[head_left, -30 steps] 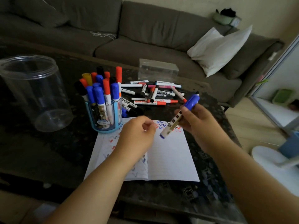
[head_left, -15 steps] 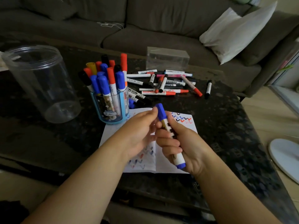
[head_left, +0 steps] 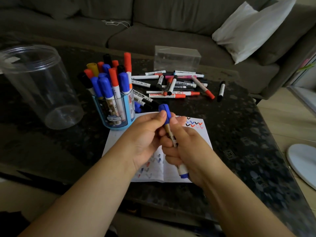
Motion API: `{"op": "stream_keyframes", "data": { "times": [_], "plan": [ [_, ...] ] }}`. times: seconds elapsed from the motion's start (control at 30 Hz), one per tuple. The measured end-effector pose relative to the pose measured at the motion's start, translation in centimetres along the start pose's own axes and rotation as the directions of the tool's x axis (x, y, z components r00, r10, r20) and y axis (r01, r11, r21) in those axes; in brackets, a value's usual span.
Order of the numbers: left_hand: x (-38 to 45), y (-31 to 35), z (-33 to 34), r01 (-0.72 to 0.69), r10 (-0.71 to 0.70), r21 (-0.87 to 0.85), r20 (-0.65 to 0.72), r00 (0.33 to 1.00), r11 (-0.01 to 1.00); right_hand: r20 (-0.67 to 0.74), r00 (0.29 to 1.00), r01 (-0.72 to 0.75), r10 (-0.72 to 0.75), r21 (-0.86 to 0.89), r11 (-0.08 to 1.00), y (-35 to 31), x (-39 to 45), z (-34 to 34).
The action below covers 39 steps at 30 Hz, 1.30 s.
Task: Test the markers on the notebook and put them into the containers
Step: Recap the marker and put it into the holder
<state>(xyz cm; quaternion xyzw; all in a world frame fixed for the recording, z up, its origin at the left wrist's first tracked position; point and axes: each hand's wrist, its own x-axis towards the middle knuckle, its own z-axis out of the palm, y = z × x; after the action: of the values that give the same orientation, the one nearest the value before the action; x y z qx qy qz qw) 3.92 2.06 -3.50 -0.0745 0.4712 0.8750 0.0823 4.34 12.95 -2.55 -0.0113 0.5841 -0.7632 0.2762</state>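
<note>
Since the frame a second back, both hands have come together over the notebook [head_left: 201,139], and the blue marker [head_left: 168,127] that lay slanted in the right hand now stands nearly upright between the two, cap end up.

As I read it from my end, the task is somewhere past the middle. Left of the notebook and touching its far corner, the blue pen holder [head_left: 116,110] is packed with capped markers in blue, red, black and one yellow. Beyond the notebook, a loose pile of markers [head_left: 174,86] waits on the table, with one black marker [head_left: 221,91] lying apart to its right. The pages carry many blue, red and black zigzags, so plenty of testing is done (how many of the pile have been tried, I cannot tell). Further left of the notebook stands a big clear jar [head_left: 39,86], holding nothing I can see, and beyond the pile sits a clear box [head_left: 177,57].

My right hand [head_left: 186,151] has its fingers curled tight round the marker's barrel, the blue butt end poking out below the palm. My left hand [head_left: 147,134] pinches the blue cap [head_left: 165,112] between thumb and curled fingers. I judge the cap is about to be pulled, though it sits seated for now.
</note>
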Motion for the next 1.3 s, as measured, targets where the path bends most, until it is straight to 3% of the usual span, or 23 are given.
{"op": "stream_keyframes", "data": {
  "times": [0.1, 0.13, 0.2, 0.23, 0.27, 0.37, 0.5, 0.6, 0.73, 0.83, 0.9, 0.97, 1.03, 1.13, 1.3],
  "plan": [
    [0.0, -0.2, 0.4, 0.012, -0.012, -0.012, -0.03, 0.999, 1.0, -0.096, 0.989, 0.076, -0.109, -0.298, 0.951, 0.2, 0.0, -0.1],
    [0.1, -0.2, 0.4, 0.011, -0.012, -0.016, -0.045, 0.999, 1.0, -0.112, 0.978, 0.103, -0.176, -0.478, 0.872, 0.3, 0.0, -0.2],
    [0.6, 0.0, -0.1, 0.0, 0.0, -0.001, -0.137, 0.991, 1.0, -0.065, 0.942, 0.121, -0.33, -0.85, 0.513, 0.9, 0.1, -0.9],
    [0.9, 0.3, -0.5, -0.01, 0.014, 0.019, -0.201, 0.979, 1.0, -0.033, 0.93, 0.107, -0.367, -0.928, 0.356, 1.3, 0.1, -1.1],
    [1.3, 0.5, -1.1, -0.023, 0.034, 0.045, -0.259, 0.965, 0.999, -0.022, 0.928, 0.095, -0.371, -0.951, 0.293, 1.6, 0.0, -1.2],
    [1.2, 0.6, -2.0, -0.045, 0.084, 0.139, -0.291, 0.953, 0.989, -0.073, 0.936, 0.068, -0.345, -0.923, 0.38, 1.7, -0.2, -2.0],
    [0.8, -0.3, -2.1, -0.047, 0.152, 0.321, -0.312, 0.938, 0.946, -0.249, 0.949, -0.023, -0.193, -0.664, 0.747, 0.0, 0.1, -3.2],
    [0.8, -0.6, -2.5, -0.067, 0.255, 0.501, -0.317, 0.913, 0.863, -0.23, 0.97, -0.023, -0.08, -0.413, 0.91, -0.8, 0.1, -3.7],
    [0.9, -0.9, -2.7, -0.085, 0.317, 0.599, -0.293, 0.902, 0.796, -0.175, 0.982, 0.061, -0.076, -0.092, 0.994, -1.6, 0.2, -3.7],
    [1.4, -1.1, -2.9, -0.095, 0.332, 0.618, -0.281, 0.901, 0.78, -0.134, 0.991, 0.036, -0.013, 0.169, 0.985, -1.8, 0.8, -3.9],
    [1.5, -1.1, -3.0, -0.096, 0.345, 0.648, -0.269, 0.899, 0.756, -0.107, 0.994, 0.046, -0.02, 0.249, 0.967, -1.7, 1.3, -4.3],
    [1.6, -1.1, -3.0, -0.094, 0.362, 0.69, -0.254, 0.897, 0.717, -0.108, 0.993, 0.073, -0.054, 0.174, 0.982, -1.4, 1.9, -4.6],
    [1.5, -1.0, -3.0, -0.09, 0.375, 0.725, -0.242, 0.895, 0.683, -0.165, 0.981, 0.086, -0.102, -0.099, 0.991, -0.9, 2.5, -4.8],
    [1.6, -0.8, -3.0, -0.082, 0.381, 0.764, -0.223, 0.897, 0.639, -0.234, 0.949, 0.083, -0.213, -0.466, 0.881, -0.3, 3.3, -4.6],
    [1.7, -1.0, -3.4, -0.068, 0.392, 0.813, -0.204, 0.897, 0.579, -0.227, 0.886, 0.168, -0.404, -0.655, 0.736, 0.4, 4.3, -4.6]
  ]
}}
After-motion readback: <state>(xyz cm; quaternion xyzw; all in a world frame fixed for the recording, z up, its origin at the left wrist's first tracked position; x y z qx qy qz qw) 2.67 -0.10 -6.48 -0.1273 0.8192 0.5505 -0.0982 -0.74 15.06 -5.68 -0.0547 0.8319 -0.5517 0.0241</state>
